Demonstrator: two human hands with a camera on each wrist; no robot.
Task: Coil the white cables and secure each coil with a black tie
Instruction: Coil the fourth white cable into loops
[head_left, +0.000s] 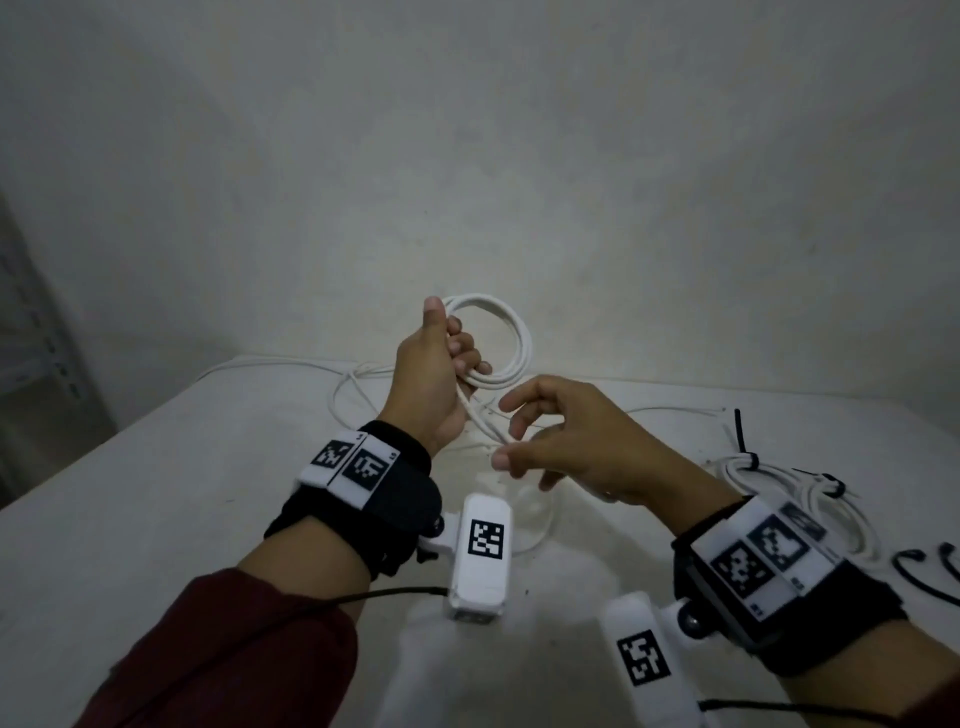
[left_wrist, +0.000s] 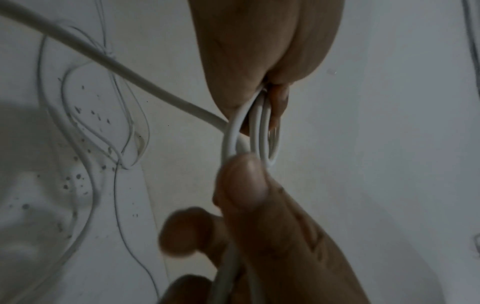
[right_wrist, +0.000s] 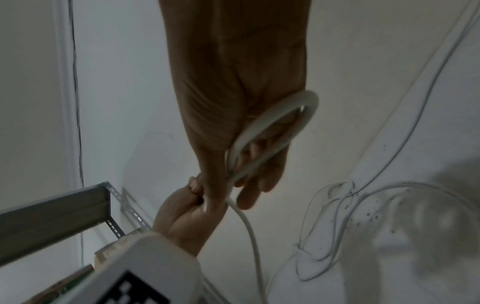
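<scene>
My left hand (head_left: 451, 343) is raised above the table and grips a coil of white cable (head_left: 511, 338) with several loops, thumb pointing up. The left wrist view shows the same coil (left_wrist: 261, 133) edge-on, clamped between palm and fingertips. A free strand (head_left: 480, 418) runs down from that hand to my right hand (head_left: 506, 441), just below and right of it. It passes between the right thumb and the loosely spread fingers, which do not clamp it. In the right wrist view the strand (right_wrist: 253, 236) trails down from the coil (right_wrist: 275, 131) to the table.
Loose white cables (head_left: 353, 384) lie tangled at the back of the white table (head_left: 156, 493). Tied coils (head_left: 789, 483) with black ties sit at the right, and loose black ties (head_left: 924, 571) lie near them. A metal shelf (right_wrist: 52, 216) stands off to the left.
</scene>
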